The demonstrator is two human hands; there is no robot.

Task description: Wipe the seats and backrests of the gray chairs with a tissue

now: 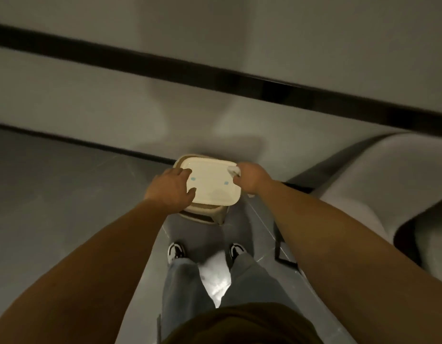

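A: Between the two hands: a small cream bin (pixel 210 194) on the gray floor (pixel 66 194), lid (pixel 212 183) down. Left hand (pixel 171 188) spread flat on the lid's near-left edge, fingers open, thumb over the rim.

B: And the right hand (pixel 249 178)?

A: Curled closed at the lid's far-right corner, pinching a crumpled white tissue (pixel 233 170).

B: Why held that way?

A: My guess is that the left steadies or lifts the lid while the right brings the used tissue in for disposal. Suggests the wiping is finished or paused.

B: Orientation of the tissue?

A: Wadded, so no clear long axis; the loose end pokes from the fist toward the left hand, over the lid. The bin's lid runs long from hand to hand.

B: Chairs?

A: A gray curved form (pixel 388 175) sits out past the right forearm. Can't tell if it's a chair.
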